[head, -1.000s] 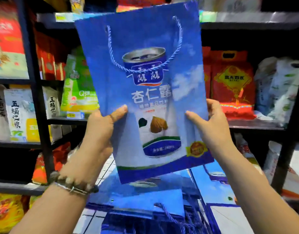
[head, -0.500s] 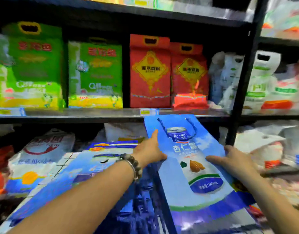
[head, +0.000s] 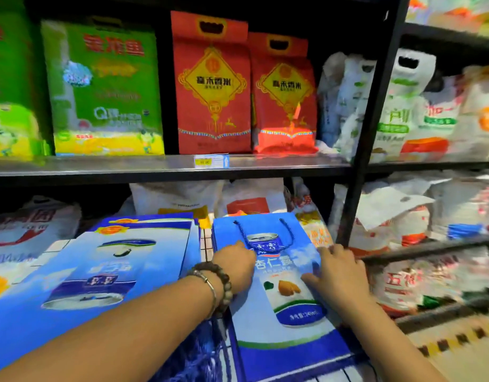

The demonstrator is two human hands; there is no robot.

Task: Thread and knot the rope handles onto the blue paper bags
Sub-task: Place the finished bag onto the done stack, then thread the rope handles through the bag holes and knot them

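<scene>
Two hands [head: 287, 268] (flat), glossy blue bag [head: 290, 332]

Bare forearms, no sleeves in view. Left hand [head: 235, 267]: wore a bracelet of round brown beads [head: 224, 285] at the wrist, with a thin silver bangle [head: 210, 288] just beside it. Right hand [head: 338, 274]: wore nothing; wrist and fingers bare.

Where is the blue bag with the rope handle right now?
In the head view, the blue bag lies flat at lower centre-right, under the left hand and the right hand, right of the bag pile, below the red packs.
</scene>
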